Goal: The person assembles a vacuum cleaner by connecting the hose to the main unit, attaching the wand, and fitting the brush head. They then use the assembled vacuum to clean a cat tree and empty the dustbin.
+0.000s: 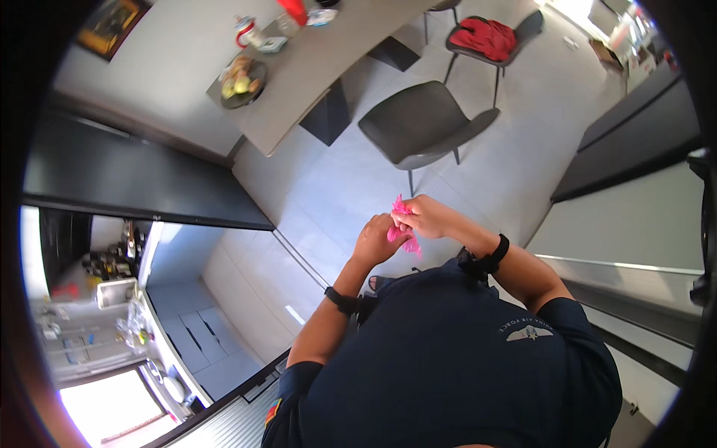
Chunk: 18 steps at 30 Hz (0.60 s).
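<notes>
Left hand [373,240] and right hand [429,216] both curl closed around one pink wad [411,245]. Wad: thin, crumpled, ragged ends showing.

Counting two hands [376,240] [427,215], one crumpled pink piece [408,243], two wristbands [494,258] at centre; three chairs [411,119], one red cloth [484,39] near one o'clock; one counter [287,97] at eleven; one framed picture [112,26] at ten.

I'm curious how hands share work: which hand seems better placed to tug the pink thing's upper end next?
The right hand, probably: it grips the pink thing close to the upper tip, while the left hand is lower, nearer the bottom end.
</notes>
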{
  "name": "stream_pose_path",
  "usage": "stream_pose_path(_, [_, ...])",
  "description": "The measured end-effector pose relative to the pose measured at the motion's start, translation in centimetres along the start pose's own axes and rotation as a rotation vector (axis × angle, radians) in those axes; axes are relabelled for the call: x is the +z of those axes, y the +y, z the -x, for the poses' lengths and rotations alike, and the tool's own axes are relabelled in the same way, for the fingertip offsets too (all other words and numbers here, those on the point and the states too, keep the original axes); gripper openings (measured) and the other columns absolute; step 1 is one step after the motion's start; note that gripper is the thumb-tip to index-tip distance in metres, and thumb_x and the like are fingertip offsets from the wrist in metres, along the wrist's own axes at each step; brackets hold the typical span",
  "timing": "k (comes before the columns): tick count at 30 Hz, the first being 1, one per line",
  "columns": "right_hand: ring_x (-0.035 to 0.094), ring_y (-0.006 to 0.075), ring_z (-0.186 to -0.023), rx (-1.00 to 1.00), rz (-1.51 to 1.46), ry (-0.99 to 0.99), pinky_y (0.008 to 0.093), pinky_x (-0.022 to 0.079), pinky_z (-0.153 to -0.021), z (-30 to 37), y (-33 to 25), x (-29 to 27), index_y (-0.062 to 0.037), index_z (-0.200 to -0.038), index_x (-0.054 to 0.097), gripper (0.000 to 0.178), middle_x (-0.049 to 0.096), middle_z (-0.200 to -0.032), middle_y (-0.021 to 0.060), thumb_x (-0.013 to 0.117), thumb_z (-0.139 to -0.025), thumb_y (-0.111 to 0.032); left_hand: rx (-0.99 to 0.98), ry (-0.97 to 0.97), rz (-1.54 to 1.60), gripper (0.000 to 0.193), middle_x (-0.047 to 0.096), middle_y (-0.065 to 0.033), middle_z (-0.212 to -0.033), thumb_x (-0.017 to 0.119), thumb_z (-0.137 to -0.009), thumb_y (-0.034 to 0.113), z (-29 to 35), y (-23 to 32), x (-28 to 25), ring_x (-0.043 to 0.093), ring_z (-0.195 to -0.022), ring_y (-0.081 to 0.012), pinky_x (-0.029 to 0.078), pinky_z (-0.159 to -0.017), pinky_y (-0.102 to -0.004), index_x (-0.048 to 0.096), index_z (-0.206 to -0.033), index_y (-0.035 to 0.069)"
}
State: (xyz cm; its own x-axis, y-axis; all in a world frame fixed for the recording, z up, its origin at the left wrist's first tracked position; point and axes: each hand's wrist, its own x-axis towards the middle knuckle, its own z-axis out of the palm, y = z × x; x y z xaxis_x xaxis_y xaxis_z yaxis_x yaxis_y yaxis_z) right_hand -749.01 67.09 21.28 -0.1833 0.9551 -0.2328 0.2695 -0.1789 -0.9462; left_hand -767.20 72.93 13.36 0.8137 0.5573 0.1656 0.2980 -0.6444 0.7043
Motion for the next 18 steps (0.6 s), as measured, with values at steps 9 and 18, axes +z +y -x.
stream_pose_path(9, [0.064,0.0304,-0.073,-0.045,0.144,0.320,0.0381,0.049,-0.070,13.8,6.4,-17.6,0.0008,-0.085,0.061,0.031,0.067,-0.077,0.0151,0.048,-0.097,-0.025,-0.046,-0.206,-0.078,0.019,0.064,-0.0139,-0.097,0.062,-0.082,0.014,-18.7,12.9,13.6,0.061,-0.094,-0.0368,0.050,-0.077,-0.0426,0.062,-0.100,0.009])
stream_pose_path(18, [0.053,0.0133,-0.065,0.073,-0.334,0.624,0.0286,0.044,-0.063,20.6,16.3,-32.0,0.0009,-0.083,0.059,0.026,0.056,-0.068,0.0054,0.052,-0.097,-0.020,-0.005,-0.697,0.633,0.018,0.062,-0.0022,-0.077,0.054,-0.096,0.017,-34.3,16.5,26.8,0.054,-0.068,-0.0094,0.043,-0.061,-0.0274,0.064,-0.101,0.003])
